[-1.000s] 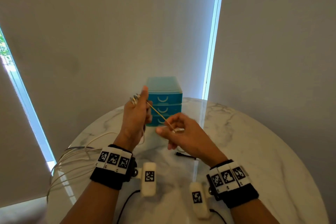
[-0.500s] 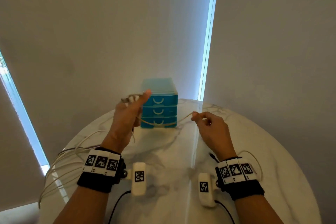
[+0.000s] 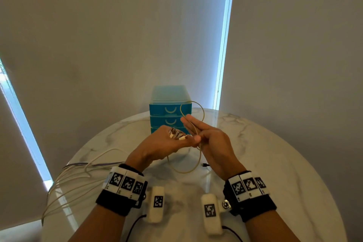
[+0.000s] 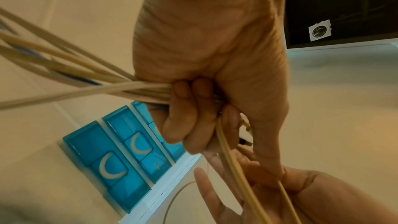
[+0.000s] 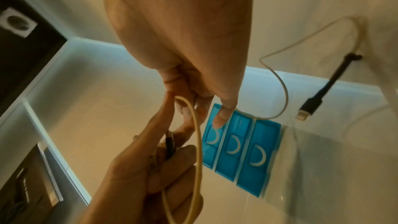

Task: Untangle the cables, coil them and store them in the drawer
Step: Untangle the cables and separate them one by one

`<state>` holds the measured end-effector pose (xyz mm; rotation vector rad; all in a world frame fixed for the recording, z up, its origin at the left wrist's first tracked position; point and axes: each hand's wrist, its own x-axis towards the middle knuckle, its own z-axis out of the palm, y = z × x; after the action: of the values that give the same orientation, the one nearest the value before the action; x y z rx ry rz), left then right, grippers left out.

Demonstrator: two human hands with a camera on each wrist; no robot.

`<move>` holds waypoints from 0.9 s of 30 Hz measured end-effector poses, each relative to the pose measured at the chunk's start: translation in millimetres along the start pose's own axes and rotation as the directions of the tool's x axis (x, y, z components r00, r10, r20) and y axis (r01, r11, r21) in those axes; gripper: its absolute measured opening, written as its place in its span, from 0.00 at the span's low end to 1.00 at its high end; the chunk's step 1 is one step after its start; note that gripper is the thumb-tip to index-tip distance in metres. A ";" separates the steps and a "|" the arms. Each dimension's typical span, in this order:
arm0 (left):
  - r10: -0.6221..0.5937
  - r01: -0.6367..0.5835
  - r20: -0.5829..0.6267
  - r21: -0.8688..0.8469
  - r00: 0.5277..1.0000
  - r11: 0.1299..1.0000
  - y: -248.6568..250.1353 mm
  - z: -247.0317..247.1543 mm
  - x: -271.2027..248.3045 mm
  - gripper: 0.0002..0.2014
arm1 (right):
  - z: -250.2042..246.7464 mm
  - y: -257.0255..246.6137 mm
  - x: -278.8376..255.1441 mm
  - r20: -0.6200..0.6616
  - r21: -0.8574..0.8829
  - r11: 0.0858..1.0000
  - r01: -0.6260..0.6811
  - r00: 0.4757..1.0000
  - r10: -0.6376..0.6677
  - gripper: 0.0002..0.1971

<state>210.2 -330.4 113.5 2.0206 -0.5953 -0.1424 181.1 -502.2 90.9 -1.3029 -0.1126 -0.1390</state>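
My left hand (image 3: 182, 140) is raised over the table and grips a bundle of pale cables (image 4: 64, 76), whose metal plugs (image 3: 176, 133) stick up above its fingers. My right hand (image 3: 196, 131) meets it and pinches one beige cable (image 3: 197, 108) against the left thumb. That cable makes one loop above the hands and another loop (image 3: 185, 170) hanging below them. The blue three-drawer unit (image 3: 170, 111) stands behind the hands with all drawers closed. The right wrist view shows the beige cable (image 5: 197, 142) curving past my left hand (image 5: 150, 168).
The remaining cable lengths (image 3: 78, 175) trail over the left edge of the round marble table (image 3: 275, 173). A black plug (image 3: 205, 165) lies on the table below my right hand, and appears as a black connector (image 5: 312, 106) in the right wrist view. Grey blinds stand behind.
My right hand, stretched out to the right with the beige cable half a second ago, has come back to the left hand. The cable now forms loops there.
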 end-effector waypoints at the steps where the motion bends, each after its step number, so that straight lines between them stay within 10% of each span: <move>1: 0.010 -0.010 -0.016 -0.015 1.000 1.000 0.4 1.1 0.8 0.15 | 1.5 -0.7 -1.4 -0.001 0.073 0.997 -0.017 1.000 0.018 0.30; 11: 0.045 -0.044 -0.019 0.008 0.999 0.999 -1.1 -23.5 -6.1 0.12 | -32.9 -29.9 -9.9 -0.044 0.784 0.620 0.004 0.998 0.049 0.24; 16: 0.010 -0.124 -0.346 -0.309 0.938 0.943 -10.8 -35.2 -4.1 0.15 | -67.4 -36.4 -8.8 -0.238 0.739 0.666 0.102 0.964 0.116 0.21; 20: -0.002 -0.221 -0.432 -0.466 0.902 0.856 -19.9 -50.2 -2.9 0.11 | -59.1 -26.1 -4.0 -0.215 0.420 0.894 -0.156 0.940 0.265 0.11; 24: 0.043 -0.272 -0.434 -0.481 0.900 0.833 -20.7 -51.1 -3.8 0.08 | -25.1 -15.5 -7.9 0.161 0.433 0.756 -0.491 0.867 0.471 0.32; 27: 0.079 -0.326 -0.442 -0.517 0.893 0.791 -19.4 -54.4 -6.4 0.09 | -3.9 -0.7 -6.7 0.209 0.452 0.682 -0.575 0.812 0.545 0.35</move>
<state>229.8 -276.7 123.7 1.3148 -0.4347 0.2053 174.4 -505.9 89.4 -0.7661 0.2023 0.4416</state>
